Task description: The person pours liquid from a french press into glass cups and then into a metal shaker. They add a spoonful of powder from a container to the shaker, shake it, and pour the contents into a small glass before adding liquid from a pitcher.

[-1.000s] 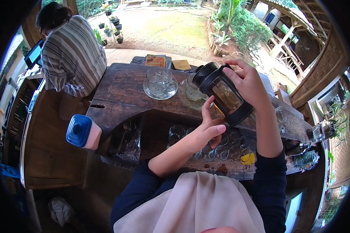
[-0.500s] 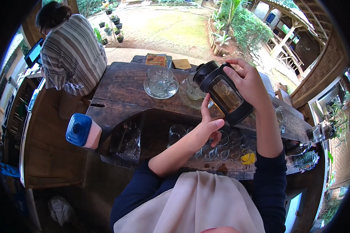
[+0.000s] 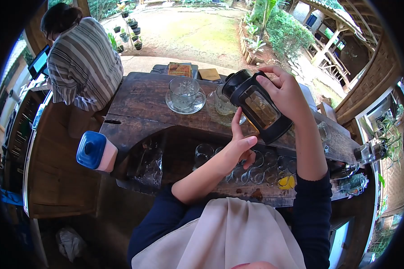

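Note:
A black-framed French press (image 3: 258, 107) is tilted to the left, with amber liquid low inside its glass. My right hand (image 3: 280, 89) is closed round its handle. Below the press, my left hand (image 3: 241, 150) has its index finger stretched up to the press's lower side, its thumb out and its other fingers curled apart. Under the press's lid end stands a glass cup (image 3: 223, 104) on a saucer, partly hidden by the press. To the left, another glass cup (image 3: 184, 92) rests on a glass saucer (image 3: 185, 109).
A blue-lidded container (image 3: 90, 150) stands at the left edge of the wooden counter (image 3: 134, 101). Several glasses (image 3: 204, 152) and yellow pieces (image 3: 286, 182) lie on the lower shelf. Books (image 3: 180, 69) lie at the back. A person in a striped shirt (image 3: 85, 62) is at the left.

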{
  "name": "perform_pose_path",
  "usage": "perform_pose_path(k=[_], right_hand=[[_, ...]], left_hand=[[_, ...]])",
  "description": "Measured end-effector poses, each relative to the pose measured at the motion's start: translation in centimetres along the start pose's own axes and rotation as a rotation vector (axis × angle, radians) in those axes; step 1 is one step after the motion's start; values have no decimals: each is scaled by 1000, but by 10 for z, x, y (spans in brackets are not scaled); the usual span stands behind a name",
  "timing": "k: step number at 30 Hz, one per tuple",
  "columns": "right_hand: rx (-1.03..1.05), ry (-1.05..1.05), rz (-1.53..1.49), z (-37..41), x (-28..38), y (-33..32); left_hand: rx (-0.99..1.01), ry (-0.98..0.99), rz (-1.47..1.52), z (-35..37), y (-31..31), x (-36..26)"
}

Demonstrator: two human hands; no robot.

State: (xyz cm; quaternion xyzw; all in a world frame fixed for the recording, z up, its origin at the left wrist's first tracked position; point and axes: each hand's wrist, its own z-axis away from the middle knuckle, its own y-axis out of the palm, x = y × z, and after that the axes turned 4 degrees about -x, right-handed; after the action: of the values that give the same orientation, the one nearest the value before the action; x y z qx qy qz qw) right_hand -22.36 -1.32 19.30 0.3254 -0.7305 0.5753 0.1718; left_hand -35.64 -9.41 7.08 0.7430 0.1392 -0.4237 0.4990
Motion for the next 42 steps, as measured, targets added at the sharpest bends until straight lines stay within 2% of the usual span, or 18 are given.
perform_pose_path(k=[14,20,26,28,34,38,42], right_hand=[[56,-6,27,-12,0,-2],[49,-47,45,-17,7,-6],[63,-74,42,-18,16,-8],[68,-72,2,-20,15,-6],[99,-85,65,-24,13,-4],[99,-88,25,-24,11,-3],[121,-61,59,-27,9,0]], left_hand=[[-73,-32,4,-2,3,1],[-24,-31,78,-7,-2,2],[-137,-47,34,-12,-5,7],[-18,-82,22,-15,-9,8],[50,-192,51,-17,-10,9],[63,-197,92,-21,-9,12],[-12,-194,116,-20,-4,13]])
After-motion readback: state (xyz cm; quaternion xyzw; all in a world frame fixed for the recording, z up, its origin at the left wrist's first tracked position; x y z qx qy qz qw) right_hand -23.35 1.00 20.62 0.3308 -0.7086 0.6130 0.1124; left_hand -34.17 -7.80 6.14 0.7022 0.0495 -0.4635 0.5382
